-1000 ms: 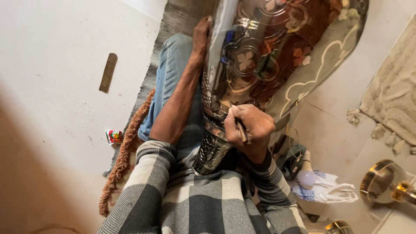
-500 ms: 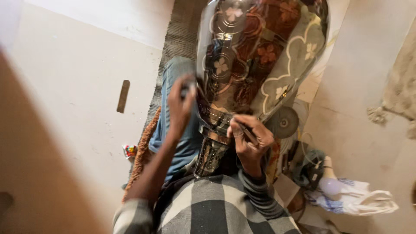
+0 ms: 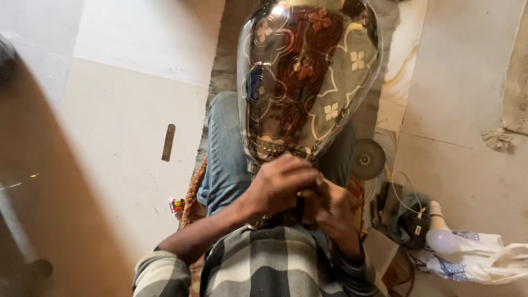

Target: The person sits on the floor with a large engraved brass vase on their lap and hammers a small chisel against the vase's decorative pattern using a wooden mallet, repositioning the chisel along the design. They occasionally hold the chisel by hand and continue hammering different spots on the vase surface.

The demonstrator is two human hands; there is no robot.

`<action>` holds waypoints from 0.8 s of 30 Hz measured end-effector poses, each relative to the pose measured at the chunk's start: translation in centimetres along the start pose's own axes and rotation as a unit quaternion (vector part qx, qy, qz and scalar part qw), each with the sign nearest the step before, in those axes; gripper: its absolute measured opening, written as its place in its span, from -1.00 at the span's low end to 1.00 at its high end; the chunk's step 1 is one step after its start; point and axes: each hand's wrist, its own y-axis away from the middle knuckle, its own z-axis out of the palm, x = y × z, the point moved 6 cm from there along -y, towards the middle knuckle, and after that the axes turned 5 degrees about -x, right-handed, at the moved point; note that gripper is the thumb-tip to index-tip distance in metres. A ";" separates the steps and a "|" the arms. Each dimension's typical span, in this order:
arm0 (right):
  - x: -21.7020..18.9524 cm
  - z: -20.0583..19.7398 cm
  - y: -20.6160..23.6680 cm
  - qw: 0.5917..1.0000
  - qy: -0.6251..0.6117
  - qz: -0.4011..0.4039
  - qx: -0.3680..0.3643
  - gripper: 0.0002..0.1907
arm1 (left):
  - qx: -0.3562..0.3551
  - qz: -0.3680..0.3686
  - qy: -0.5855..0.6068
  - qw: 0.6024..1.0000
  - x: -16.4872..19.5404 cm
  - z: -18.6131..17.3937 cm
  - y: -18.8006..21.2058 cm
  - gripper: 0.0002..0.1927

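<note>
A large shiny metal vase [image 3: 308, 77] with engraved floral patterns lies across my lap, its wide body pointing away from me. My left hand [image 3: 283, 184] is closed over the vase's narrow neck near my chest. My right hand [image 3: 333, 212] sits just beside it, fingers curled against the same neck; a small dark tool seems pinched between them, mostly hidden. The neck itself is covered by both hands.
A flat metal file [image 3: 168, 142] lies on the floor to the left. A small colourful packet [image 3: 177, 205] sits by my knee. At right are a grinding disc [image 3: 367, 159], a light bulb [image 3: 440, 237] and a white plastic bag [image 3: 473, 258].
My left hand has come down from the vase's side onto its neck, meeting my right hand. The vase has shifted to stand more centred in view.
</note>
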 end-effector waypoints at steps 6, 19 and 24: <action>6.4 2.5 3.0 0.873 0.463 0.098 0.116 -0.39 | 0.236 -0.153 0.262 0.923 -9.2 -3.5 -3.1 -0.54; 12.7 -3.0 4.6 0.966 0.154 0.085 0.189 -0.15 | 0.313 -0.123 0.420 0.843 -13.6 -3.2 -7.5 -0.46; 13.2 -3.1 4.8 0.949 -0.047 0.153 0.272 -0.53 | 0.327 -0.176 0.451 0.811 -13.6 -3.3 -5.2 -0.54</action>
